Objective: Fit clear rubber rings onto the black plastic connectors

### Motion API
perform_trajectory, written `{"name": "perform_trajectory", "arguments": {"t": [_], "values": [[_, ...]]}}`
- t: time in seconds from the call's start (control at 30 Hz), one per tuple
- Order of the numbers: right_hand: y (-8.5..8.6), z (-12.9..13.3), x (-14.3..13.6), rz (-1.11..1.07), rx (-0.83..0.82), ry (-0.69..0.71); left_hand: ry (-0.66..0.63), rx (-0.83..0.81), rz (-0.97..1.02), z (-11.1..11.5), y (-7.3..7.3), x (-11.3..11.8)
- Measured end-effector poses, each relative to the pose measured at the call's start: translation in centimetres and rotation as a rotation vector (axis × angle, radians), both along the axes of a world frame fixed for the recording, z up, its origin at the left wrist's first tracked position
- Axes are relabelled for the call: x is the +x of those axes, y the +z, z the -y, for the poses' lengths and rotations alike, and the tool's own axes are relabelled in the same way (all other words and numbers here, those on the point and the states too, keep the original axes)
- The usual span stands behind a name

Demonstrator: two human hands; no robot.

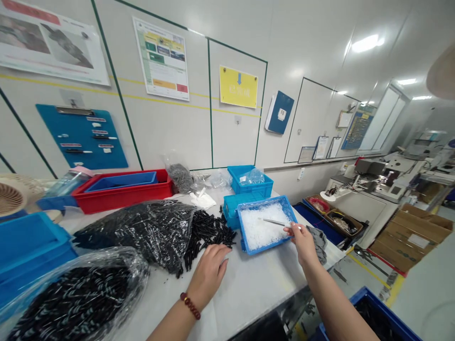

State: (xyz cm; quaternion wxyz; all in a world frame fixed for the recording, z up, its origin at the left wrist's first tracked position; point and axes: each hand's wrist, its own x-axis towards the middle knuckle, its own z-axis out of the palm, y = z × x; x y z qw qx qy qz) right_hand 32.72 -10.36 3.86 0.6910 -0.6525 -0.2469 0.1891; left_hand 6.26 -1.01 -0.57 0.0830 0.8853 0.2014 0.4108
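My right hand (299, 237) pinches the near end of a thin, grey, rod-like tool (275, 222) with a pale tip. The tool reaches over a blue bin (243, 226) filled with small clear-white pieces (261, 234), too small to make out singly. My left hand (210, 266), with a beaded bracelet at the wrist, rests palm down by a loose pile of short black tube-like parts (208, 227). Its thumb stands apart from the bent fingers, and nothing shows between them. The pile spills from a large black plastic bag (142, 232) to the left.
A clear bag of black parts (81, 298) lies front left beside stacked blue bins (31, 241). Behind are a red bin (121, 198) and a blue bin (250, 189). A grey cloth (318, 242) lies at the table's right edge. A dark blue crate (366, 296) stands below.
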Motion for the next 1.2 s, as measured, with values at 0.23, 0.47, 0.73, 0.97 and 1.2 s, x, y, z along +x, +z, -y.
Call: {"name": "perform_trajectory", "arguments": {"t": [0.23, 0.47, 0.73, 0.97, 1.2], "values": [[0.7, 1.7, 1.5, 0.07, -0.02, -0.076, 0.002, 0.002, -0.022, -0.2, -0.5, 0.0], [0.7, 2.0, -0.3, 0.216, -0.052, 0.035, 0.006, -0.002, -0.011, -0.1, -0.4, 0.0], [0.4, 1.5, -1.3, 0.339, -0.069, 0.065, -0.008, -0.01, -0.033, 0.0, -0.1, 0.0], [-0.2, 1.3, -1.6, 0.248, -0.069, 0.081, -0.01, -0.018, -0.038, 0.1, -0.1, 0.1], [-0.6, 1.0, -2.0, 0.173, -0.064, 0.09, -0.009, -0.03, -0.035, 0.1, -0.1, 0.1]]}}
